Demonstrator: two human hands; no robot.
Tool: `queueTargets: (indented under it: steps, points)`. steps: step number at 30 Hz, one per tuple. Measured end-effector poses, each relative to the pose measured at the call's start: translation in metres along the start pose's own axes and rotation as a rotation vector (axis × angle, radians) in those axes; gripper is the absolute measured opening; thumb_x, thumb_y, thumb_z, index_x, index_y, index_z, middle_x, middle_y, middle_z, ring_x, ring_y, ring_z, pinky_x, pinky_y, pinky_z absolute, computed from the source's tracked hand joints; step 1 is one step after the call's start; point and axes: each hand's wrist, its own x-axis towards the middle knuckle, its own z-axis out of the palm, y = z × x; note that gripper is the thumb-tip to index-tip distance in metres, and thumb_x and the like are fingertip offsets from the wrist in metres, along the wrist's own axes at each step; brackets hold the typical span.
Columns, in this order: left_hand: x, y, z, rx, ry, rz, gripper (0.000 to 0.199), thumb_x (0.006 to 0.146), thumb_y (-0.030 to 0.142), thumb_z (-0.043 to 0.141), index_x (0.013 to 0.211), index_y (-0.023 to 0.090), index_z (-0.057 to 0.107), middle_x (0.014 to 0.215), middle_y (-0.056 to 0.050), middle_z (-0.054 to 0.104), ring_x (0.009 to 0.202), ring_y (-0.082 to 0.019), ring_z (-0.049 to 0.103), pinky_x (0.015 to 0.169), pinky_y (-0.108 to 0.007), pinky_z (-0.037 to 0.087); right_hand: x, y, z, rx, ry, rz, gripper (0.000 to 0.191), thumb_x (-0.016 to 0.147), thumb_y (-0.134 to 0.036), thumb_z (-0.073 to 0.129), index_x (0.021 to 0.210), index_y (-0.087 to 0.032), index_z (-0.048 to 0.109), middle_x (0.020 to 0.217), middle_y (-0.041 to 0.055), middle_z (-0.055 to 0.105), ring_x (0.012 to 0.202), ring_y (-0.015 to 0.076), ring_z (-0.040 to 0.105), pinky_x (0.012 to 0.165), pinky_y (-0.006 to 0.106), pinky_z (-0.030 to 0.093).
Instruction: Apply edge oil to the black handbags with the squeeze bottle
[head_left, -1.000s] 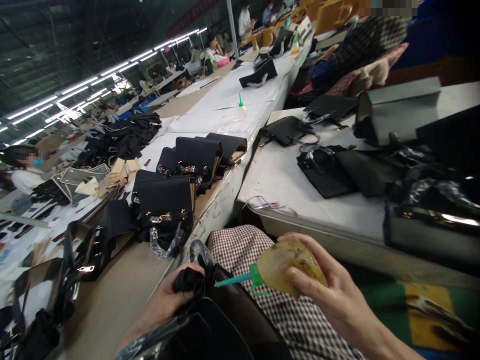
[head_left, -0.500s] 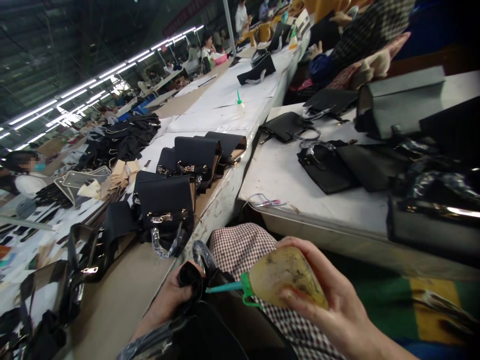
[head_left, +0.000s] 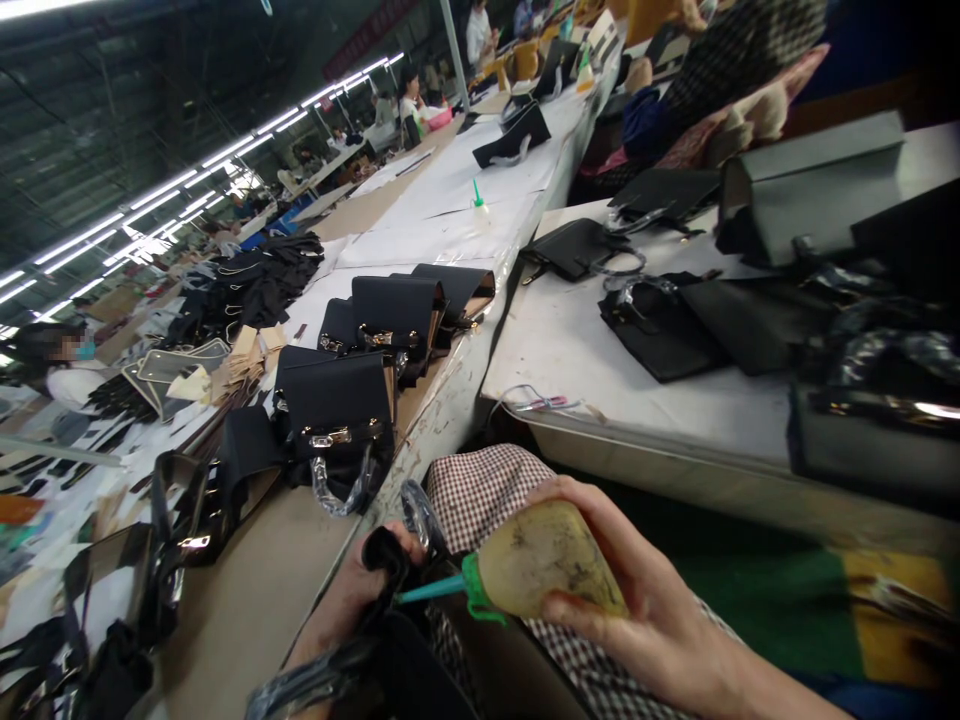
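Note:
My right hand [head_left: 622, 590] is wrapped round a yellowish squeeze bottle [head_left: 544, 560] with a green cap and a thin teal nozzle [head_left: 433, 588]. The bottle lies on its side, its nozzle pointing left at the edge of a black bag [head_left: 420, 665] over my lap. My left hand [head_left: 360, 575] grips a folded part of that bag, close to the nozzle tip. Plastic-wrapped handles [head_left: 421, 515] stick out of the bag. Whether the nozzle tip touches the material cannot be made out.
Black handbags [head_left: 337, 400] stand along the table on the left. More bags [head_left: 664, 325] lie on a white-topped table [head_left: 555, 340] at the right. A small green-nozzled bottle [head_left: 480, 208] stands further up. Other people [head_left: 480, 40] sit or stand beyond.
My right hand and the bottle have moved left and slightly down. The nozzle tip sits lower and further left, and my left hand has shifted slightly right with the folded edge.

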Motion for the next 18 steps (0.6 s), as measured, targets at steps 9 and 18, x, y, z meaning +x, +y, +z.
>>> queueTargets:
  steps: [9,18]
  points:
    - [-0.004,0.002,0.004,0.033,-0.001,-0.001,0.047,0.060,0.055,0.093,0.071,0.021,0.063,0.071,-0.003,0.062,0.064,-0.019,0.054,0.061,-0.031,0.045,0.000,0.002,0.000,0.005,0.188,-0.037,0.045,0.084,-0.034,0.085,0.124,-0.034,0.065,0.115,0.0058,0.067,0.096,0.0249,0.067,0.080,0.029,0.059]
    - [-0.001,-0.001,0.001,0.037,0.020,0.064,0.060,0.054,0.063,0.095,0.069,0.019,0.056,0.062,0.003,0.048,0.057,-0.012,0.043,0.062,-0.028,0.041,-0.014,0.010,-0.020,0.005,0.222,0.070,0.044,0.087,-0.040,0.082,0.127,-0.034,0.063,0.115,0.0053,0.070,0.098,0.0245,0.069,0.082,0.027,0.060]
